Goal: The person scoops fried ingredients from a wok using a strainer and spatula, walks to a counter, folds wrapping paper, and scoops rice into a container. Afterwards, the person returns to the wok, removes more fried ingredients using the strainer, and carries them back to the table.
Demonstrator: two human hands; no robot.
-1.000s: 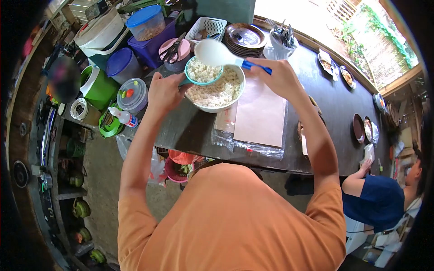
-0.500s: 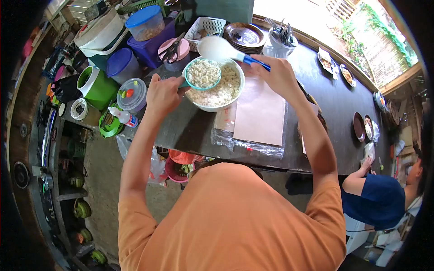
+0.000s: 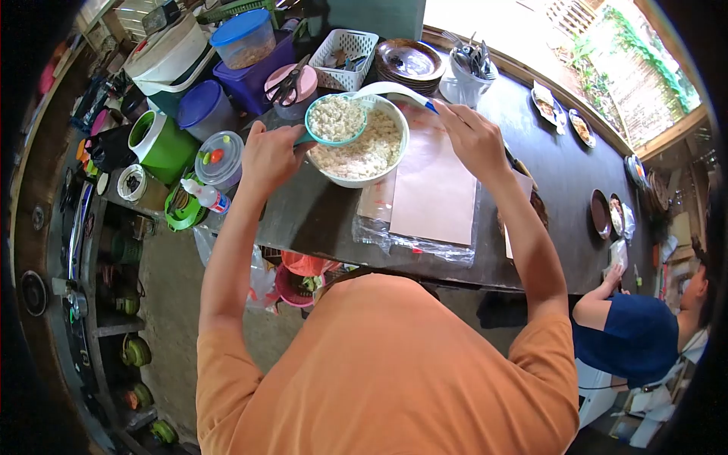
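Observation:
My left hand is closed round the handle of a teal cup heaped with rice. The cup is over the left side of a white bowl that holds more rice. In my right hand is the blue handle of a white spoon; its head, seen edge-on, reaches the upper rim of the cup. Brown paper sheets on clear plastic lie right of the bowl.
Behind the bowl stand a white basket, stacked brown plates and a cutlery container. Lidded tubs and a white bottle are at the left. A co-worker in dark blue is at the table's right end.
The spoon has turned from face-on to edge-on and come down to the cup's rim. My right hand has moved slightly right and down. The cup has shifted a little left.

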